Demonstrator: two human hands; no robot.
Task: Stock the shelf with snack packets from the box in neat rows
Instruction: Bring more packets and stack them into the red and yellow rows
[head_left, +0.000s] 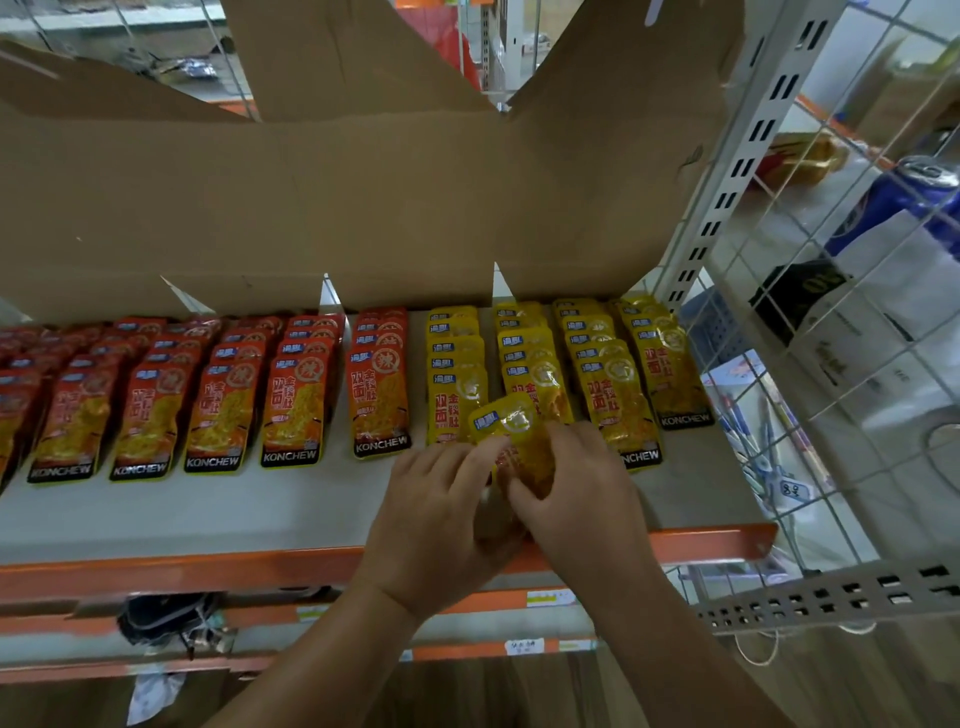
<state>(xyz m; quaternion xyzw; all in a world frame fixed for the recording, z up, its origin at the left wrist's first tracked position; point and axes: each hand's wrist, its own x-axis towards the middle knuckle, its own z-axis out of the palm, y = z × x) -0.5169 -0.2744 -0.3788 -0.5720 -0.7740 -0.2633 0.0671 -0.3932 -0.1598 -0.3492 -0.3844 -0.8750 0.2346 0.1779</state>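
Red snack packets (291, 410) lie in several overlapping rows on the left and middle of the grey shelf (208, 509). Yellow packets (618, 400) fill several rows on the right. Both my hands meet at the shelf's front over one yellow packet (511, 423), in front of the two left yellow rows. My left hand (441, 514) grips its left lower part and my right hand (576, 493) pinches its right side. The packet's lower half is hidden by my fingers. A big opened cardboard box (363, 208) stands behind the rows.
The shelf has an orange front rail (156, 571) and a perforated metal upright (737, 171) at the right. A wire mesh wall (857, 338) closes the right side, with a blue can and boxes behind it. Bare shelf lies in front of the red rows.
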